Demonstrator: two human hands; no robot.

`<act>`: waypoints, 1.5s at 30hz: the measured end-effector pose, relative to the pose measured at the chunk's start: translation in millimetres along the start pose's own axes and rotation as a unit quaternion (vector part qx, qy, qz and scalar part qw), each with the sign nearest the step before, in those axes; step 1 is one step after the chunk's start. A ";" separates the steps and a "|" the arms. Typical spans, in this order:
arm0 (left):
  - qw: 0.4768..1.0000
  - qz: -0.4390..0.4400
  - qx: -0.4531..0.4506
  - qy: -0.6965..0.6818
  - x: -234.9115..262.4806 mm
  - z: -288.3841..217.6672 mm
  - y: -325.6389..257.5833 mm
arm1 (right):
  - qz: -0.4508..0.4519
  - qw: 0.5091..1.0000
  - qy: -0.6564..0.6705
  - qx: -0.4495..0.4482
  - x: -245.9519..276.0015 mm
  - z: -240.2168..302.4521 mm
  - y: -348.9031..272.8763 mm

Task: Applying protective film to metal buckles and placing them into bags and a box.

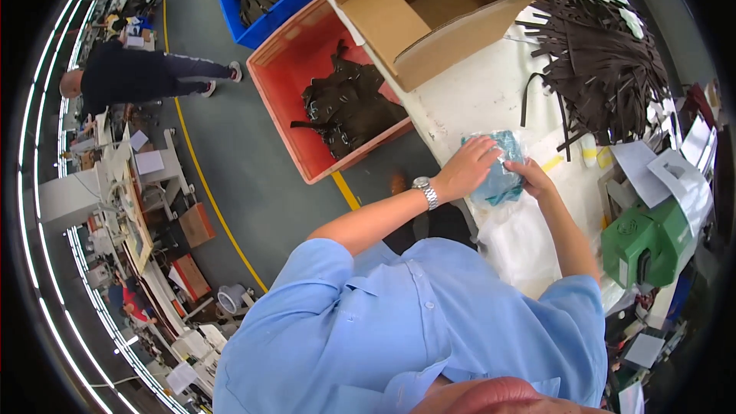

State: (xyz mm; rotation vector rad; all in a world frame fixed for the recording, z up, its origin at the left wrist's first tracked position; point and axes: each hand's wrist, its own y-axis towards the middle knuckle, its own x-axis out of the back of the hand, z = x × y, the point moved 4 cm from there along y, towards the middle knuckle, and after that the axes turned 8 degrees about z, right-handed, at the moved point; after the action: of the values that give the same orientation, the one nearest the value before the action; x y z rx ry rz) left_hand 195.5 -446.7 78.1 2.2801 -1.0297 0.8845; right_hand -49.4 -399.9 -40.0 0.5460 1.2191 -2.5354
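Observation:
A clear plastic bag with something teal and folded inside point(502, 183) is held at the near side of the white table. My left hand point(468, 168), with a metal watch at its wrist, lies over the bag's left side, its fingers pressed together on the top. At the right edge, my right hand point(532, 177) pinches the bag between thumb and fingers. What exactly is folded inside cannot be made out. White sheeting point(521, 241) lies under and in front of the bag.
An open cardboard box point(452, 50) stands on the white table point(452, 119). Dark straps point(598, 69) are heaped at the far right, near a green machine point(644, 245). Left of the table are a red crate point(280, 119) with dark pieces and a blue crate point(230, 0). A person walks in the aisle.

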 end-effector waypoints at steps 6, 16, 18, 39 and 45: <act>0.987 -0.052 0.009 -0.152 171.7 -78.6 11.0 | -0.036 0.991 0.087 0.099 -24.7 45.2 -76.4; 0.975 0.004 -0.035 0.217 285.9 144.7 174.4 | -0.029 0.954 0.190 0.229 -94.3 168.6 -150.5; 0.950 0.140 0.027 0.278 271.0 185.7 175.0 | -0.018 0.945 0.197 0.262 -121.9 197.6 -147.0; 0.971 -0.127 0.186 0.076 346.7 133.6 27.6 | 0.008 0.987 -0.136 0.087 -245.0 484.0 47.3; 0.958 -0.191 0.211 0.021 347.7 131.8 9.6 | 0.015 0.961 -0.268 -0.070 -249.4 468.0 162.4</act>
State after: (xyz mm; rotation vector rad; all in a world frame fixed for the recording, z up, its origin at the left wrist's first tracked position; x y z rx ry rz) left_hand 411.5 -701.7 241.5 2.6663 -0.3743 1.0526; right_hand 137.1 -848.0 228.4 -0.1543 1.1494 -2.3179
